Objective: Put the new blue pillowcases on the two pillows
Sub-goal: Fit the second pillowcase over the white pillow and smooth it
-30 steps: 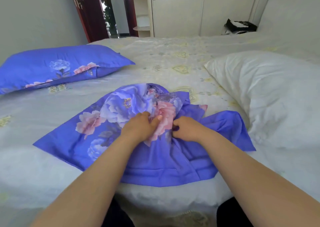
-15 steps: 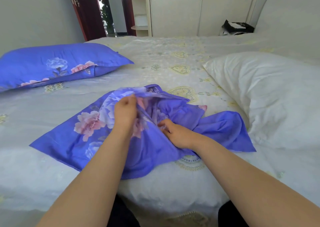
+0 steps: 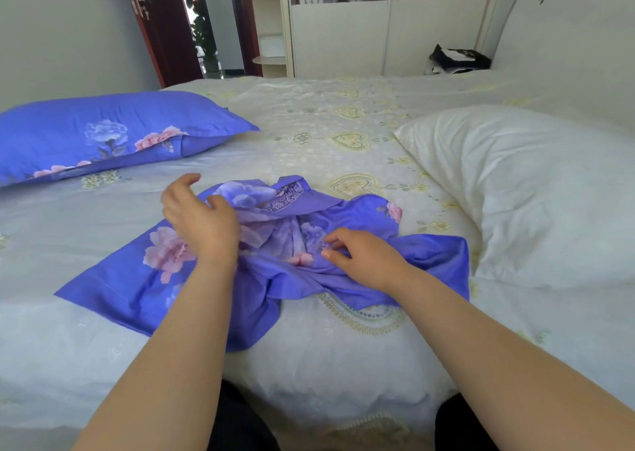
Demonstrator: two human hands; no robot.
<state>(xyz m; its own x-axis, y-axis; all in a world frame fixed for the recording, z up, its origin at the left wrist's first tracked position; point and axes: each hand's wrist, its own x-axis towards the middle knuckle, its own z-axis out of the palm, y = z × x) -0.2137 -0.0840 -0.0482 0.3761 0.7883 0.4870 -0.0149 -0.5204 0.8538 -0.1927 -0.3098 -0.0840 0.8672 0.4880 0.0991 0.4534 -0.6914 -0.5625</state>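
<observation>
On the bed [image 3: 343,358], the empty blue pillowcase [image 3: 137,285] lies beside a bare pillow [image 3: 532,193].

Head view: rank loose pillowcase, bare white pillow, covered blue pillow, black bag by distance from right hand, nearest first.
From the right hand:
1. Loose pillowcase, directly under its fingers, bed centre.
2. Bare white pillow, to the right.
3. Covered blue pillow, far left.
4. Black bag, back right beyond the bed.
</observation>
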